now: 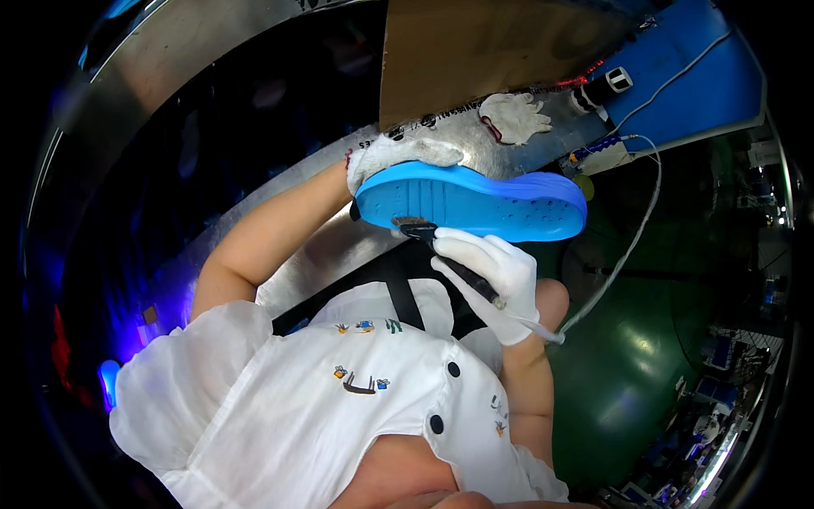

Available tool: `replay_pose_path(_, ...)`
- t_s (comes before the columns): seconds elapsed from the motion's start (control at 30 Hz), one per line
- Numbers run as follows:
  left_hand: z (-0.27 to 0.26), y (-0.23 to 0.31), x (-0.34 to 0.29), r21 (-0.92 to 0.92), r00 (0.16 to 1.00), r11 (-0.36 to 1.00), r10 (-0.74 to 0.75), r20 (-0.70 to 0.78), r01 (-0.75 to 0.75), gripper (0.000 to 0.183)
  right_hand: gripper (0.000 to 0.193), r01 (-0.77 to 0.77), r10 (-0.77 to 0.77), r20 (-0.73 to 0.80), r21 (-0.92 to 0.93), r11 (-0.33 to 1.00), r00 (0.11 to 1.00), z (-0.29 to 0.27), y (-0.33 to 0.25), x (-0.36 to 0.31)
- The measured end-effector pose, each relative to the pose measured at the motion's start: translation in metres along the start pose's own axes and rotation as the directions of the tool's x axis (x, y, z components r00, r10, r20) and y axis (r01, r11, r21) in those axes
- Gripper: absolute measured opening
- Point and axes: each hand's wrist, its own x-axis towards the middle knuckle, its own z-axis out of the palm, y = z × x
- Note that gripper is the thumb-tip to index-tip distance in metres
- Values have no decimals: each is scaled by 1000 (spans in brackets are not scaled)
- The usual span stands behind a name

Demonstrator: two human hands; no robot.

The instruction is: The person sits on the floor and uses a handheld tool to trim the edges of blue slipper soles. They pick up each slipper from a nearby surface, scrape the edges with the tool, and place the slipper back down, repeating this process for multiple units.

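A bright blue shoe sole point(475, 204) is held up in front of me, its hollow inner face turned toward me. The heel end has crosswise ribs; small holes dot the other end. My left hand point(394, 159), in a whitish knit glove, is closed on the sole's far left edge, with some fingers hidden behind it. In a white glove, my right hand point(500, 276) grips a black-handled brush point(418, 231) like a pen. Its bristles meet the sole's near edge, by the heel end. A pale thin hose point(551, 332) runs from the handle's rear.
Beyond the sole is a metal surface point(318, 165) with a loose knit glove point(515, 119) on it. A brown board point(475, 64) stands behind. At far right are a black-and-white cylinder point(604, 87) and a blue panel point(704, 64). The hose loops on the right above the green floor point(619, 373).
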Motion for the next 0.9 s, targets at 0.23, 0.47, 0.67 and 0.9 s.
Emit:
replay_pose_path(0.23,-8,8,-7,163,975,963,200,92,-213,44,17,19,-18,-43,19,1000,999,-11,2,1)
replay_pose_path(0.47,-23,3,0,139,985,975,170,26,-172,55,29,84,-85,-8,-128,988,996,-28,-12,4)
replay_pose_path(0.67,-64,-26,16,13,969,996,85,-232,-85,65,30,168,-130,146,-298,940,981,-36,-20,4)
replay_pose_path(0.9,-11,-39,20,581,103,-101,946,308,-808,76,32,22,-20,-34,57,998,999,-40,-7,-1)
